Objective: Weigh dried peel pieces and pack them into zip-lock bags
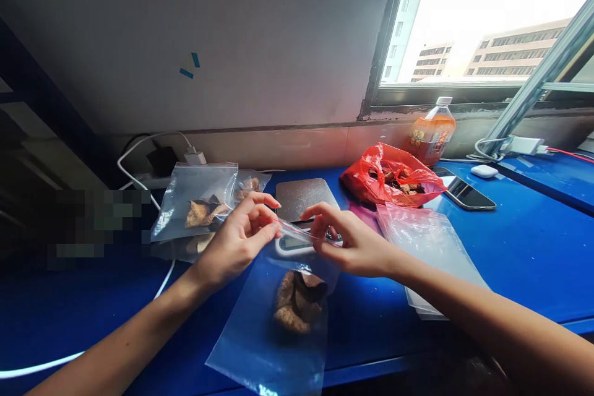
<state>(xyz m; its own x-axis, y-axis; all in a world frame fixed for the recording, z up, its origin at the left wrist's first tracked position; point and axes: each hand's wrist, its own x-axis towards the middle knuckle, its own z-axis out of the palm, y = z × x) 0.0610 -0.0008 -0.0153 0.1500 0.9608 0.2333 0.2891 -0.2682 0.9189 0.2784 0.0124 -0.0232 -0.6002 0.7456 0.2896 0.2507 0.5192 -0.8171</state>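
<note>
Zip bag (253, 340), one, clear plastic, red line along its mouth: held by the mouth between two hands, body slanting down on the near side of the grip; whether its lower end touches the table cannot be told. Contents: brown curled pieces (299, 303), rough-surfaced, clustered directly below the grip. Left hand (239, 238), one: thumb and fingertips pinching the left end of the mouth. Right hand (357, 241), one: thumb and fingers pinching the right end, fingertips partly hidden, the strip of mouth drawn between both hands. Scale (307, 192), one: just beyond and beneath the grip, metal plate exposed, front panel partly covered by hands and plastic. Filled bags (204, 182), clear, several, overlapping: left of the grip, similar brown material inside. Red bag (359, 180), one, plastic, mouth open: beyond the grip to the right, brown fragments (406, 187) showing within. Flat clear bags (443, 260), stacked: right of the grip, partly behind the right forearm. Bottle (434, 136), one, white cap, orange label: farther beyond, behind the red bag. Phone (471, 192), one, dark screen, and white case (484, 171), one, small, rounded: far right of the grip. Table (529, 247), one, blue: beneath the grip.
</note>
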